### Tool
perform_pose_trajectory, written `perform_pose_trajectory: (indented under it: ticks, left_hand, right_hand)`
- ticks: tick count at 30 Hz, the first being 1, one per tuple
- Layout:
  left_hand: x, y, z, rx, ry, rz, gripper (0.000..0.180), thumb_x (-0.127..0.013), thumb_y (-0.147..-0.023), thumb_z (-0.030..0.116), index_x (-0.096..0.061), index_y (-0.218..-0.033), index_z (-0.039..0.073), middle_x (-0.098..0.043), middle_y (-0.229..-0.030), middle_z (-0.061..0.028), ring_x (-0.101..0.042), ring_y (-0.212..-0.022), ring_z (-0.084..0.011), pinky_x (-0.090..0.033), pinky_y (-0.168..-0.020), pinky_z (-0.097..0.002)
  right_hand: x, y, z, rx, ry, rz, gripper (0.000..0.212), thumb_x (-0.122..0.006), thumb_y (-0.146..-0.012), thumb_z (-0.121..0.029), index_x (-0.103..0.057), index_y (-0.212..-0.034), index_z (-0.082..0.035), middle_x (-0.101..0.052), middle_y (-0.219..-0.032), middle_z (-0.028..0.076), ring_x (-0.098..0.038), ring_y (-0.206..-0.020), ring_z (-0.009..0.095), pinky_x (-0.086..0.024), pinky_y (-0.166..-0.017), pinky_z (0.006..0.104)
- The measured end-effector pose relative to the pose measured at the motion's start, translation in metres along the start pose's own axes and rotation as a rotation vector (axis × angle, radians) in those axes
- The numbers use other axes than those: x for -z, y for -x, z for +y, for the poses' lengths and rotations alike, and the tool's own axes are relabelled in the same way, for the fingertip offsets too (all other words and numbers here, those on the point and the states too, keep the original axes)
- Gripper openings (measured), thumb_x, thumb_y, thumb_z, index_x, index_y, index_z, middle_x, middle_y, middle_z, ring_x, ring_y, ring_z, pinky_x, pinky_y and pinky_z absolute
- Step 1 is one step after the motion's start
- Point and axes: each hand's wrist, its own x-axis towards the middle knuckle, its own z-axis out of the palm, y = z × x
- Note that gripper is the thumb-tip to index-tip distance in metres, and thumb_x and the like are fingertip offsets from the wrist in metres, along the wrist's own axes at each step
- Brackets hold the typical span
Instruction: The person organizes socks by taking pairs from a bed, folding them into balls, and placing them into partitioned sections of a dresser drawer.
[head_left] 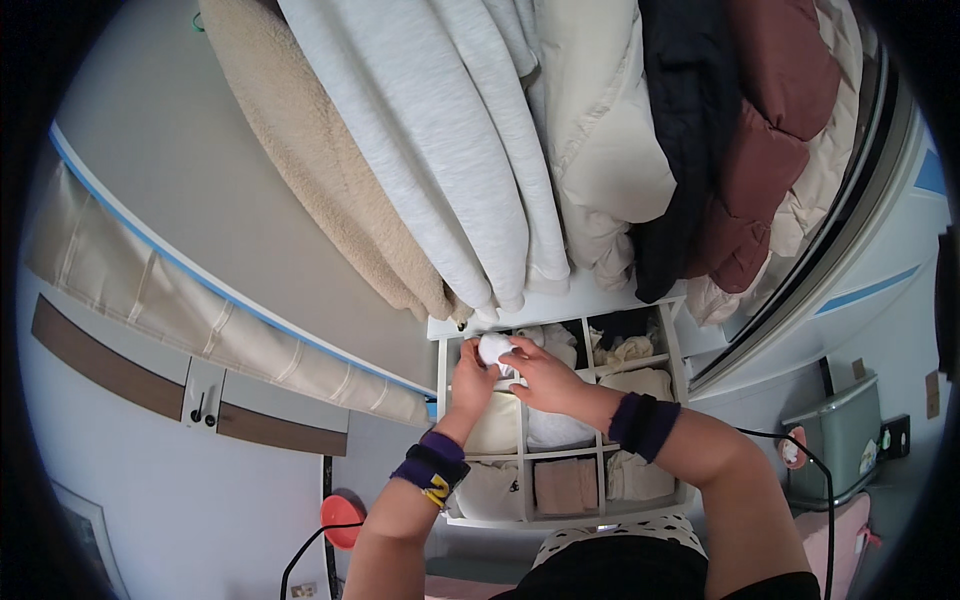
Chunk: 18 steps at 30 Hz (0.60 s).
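Both hands close around a small balled-up white cloth (494, 349), held over the far left part of a pulled-out white drawer (563, 459). My left hand (472, 381) grips it from the left, and my right hand (543, 378) presses on its right side with the fingertips. The cloth's exact kind does not show. Dividers split the drawer into several compartments. Folded clothes fill them: a cream piece (494, 424), a dusty-pink piece (565, 486) and a white one (492, 490) nearer me. My hands and forearms hide part of the far left compartments.
Above the drawer hang a beige fleece garment (320, 170), light grey garments (420, 150), a cream jacket (610, 130), a black one (685, 140) and a maroon puffer (760, 170). A red bowl-like container (342, 520) is lower left; a grey-green bin (835, 440) stands at right.
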Motion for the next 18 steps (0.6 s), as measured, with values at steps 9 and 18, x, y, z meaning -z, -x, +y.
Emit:
perform_pose_trajectory:
  ticks: [9,18]
  left_hand:
    - [0.002,-0.026,-0.033,0.121,-0.333,-0.145,0.042,-0.062,-0.068,0.009,-0.045,-0.105,0.004,-0.058,-0.086,-0.0188,-0.055,-0.081,-0.0358,-0.044,-0.072,-0.043]
    - [0.005,-0.039,-0.061,-0.001,-0.266,-0.139,0.024,-0.06,-0.07,0.006,-0.056,-0.094,0.003,-0.061,-0.081,-0.0165,-0.057,-0.081,-0.0331,-0.046,-0.073,-0.0392]
  right_hand:
    - [-0.031,-0.015,0.012,0.044,0.285,0.069,0.044,-0.062,-0.068,-0.01,-0.049,-0.11,-0.003,-0.034,-0.128,0.017,-0.047,-0.106,0.033,-0.043,-0.086,0.0366]
    - [-0.071,-0.023,0.016,0.082,0.537,0.038,0.041,-0.051,-0.071,-0.006,-0.047,-0.11,0.003,-0.048,-0.109,0.015,-0.052,-0.093,0.029,-0.038,-0.086,0.043]
